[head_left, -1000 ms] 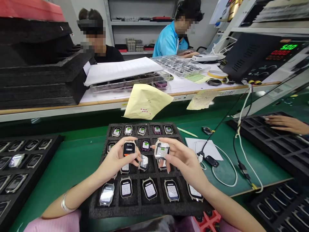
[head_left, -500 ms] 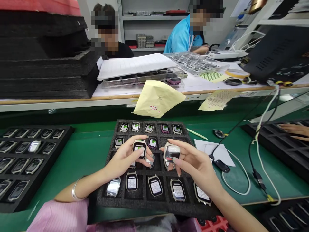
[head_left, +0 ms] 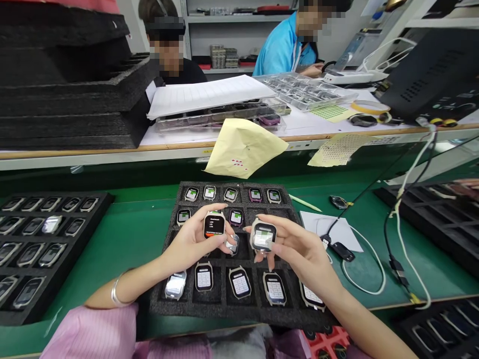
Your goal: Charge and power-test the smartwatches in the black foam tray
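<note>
Over a black, gridded foam tray [head_left: 239,310], the person's bare right hand [head_left: 301,244] and left hand [head_left: 192,238] pinched, respectively, a pale-rimmed, rounded-rectangular bright-screened watch [head_left: 263,236] and a pale-rimmed, rounded-rectangular dark-screened watch [head_left: 214,225], both seemingly light, stiff, slick-faced and scratchable, best held by their side rims.

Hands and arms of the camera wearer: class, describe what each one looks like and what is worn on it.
The left hand is ungloved. A shiny silver bangle circles that forearm, and a pink sleeve with fine lines ends near the elbow. The right hand is ungloved too, with no bangle visible on its forearm.
</note>
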Available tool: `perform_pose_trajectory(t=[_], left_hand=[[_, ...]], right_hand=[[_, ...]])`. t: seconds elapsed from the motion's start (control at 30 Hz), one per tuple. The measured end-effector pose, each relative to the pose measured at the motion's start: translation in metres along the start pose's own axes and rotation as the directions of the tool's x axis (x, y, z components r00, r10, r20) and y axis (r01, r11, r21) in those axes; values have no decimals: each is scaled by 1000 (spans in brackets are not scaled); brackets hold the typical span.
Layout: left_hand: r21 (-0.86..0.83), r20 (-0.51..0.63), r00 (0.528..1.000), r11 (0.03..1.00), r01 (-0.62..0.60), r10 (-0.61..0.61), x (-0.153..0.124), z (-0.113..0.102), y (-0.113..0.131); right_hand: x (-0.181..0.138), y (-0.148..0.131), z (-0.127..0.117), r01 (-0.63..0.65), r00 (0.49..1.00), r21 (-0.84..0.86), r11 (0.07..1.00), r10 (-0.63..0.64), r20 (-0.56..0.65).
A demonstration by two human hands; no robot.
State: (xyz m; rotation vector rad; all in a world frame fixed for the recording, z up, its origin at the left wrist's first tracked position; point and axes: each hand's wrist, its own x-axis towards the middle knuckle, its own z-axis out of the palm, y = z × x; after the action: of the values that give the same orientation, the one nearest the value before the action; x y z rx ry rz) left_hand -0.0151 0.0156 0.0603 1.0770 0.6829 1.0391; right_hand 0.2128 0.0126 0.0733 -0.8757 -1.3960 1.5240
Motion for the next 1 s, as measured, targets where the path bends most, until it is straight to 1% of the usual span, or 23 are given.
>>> perform_pose_trajectory(t=[0.17, 0.27, 0.33, 0.43, 0.53, 0.6, 0.77, 0.9, 1.0], left_hand=[[-2, 54, 998, 999, -45, 45, 0, -3, 0], [-5, 79, 996, 999, -42, 42, 0, -3, 0], [10, 59, 998, 1000, -25, 24, 0, -2, 1], [43, 15, 1000, 999, -5, 4, 1, -1, 1], [58, 13, 1000, 998, 3, -4, 1, -1, 0], [51, 26, 1000, 999, 2, -4, 0, -1, -1], [17, 80, 997, 1000, -8, 7, -2, 1, -4], [15, 69, 997, 999, 30, -31, 0, 5, -6], [22, 69, 996, 998, 50, -51, 3, 7, -8]], right_hand=[[0, 2, 0, -2, 998, -46, 999, -1, -61], [0, 2, 1, -7, 997, -74, 997, 1, -78], [0, 2, 1, 3, 998, -71, 997, -7, -54], [-2, 1, -1, 11, 1000, -37, 999, -10, 20], [-3, 2, -3, -10, 994, 1, 1000, 10, 111], [-4, 3, -4, -25, 989, 8, 1000, 23, 143], [-6, 5, -4, -44, 995, -26, 999, 46, 85], [-8, 4, -11, -36, 994, -64, 997, 42, 100], [-9, 3, -20, -34, 994, -115, 993, 45, 99]])
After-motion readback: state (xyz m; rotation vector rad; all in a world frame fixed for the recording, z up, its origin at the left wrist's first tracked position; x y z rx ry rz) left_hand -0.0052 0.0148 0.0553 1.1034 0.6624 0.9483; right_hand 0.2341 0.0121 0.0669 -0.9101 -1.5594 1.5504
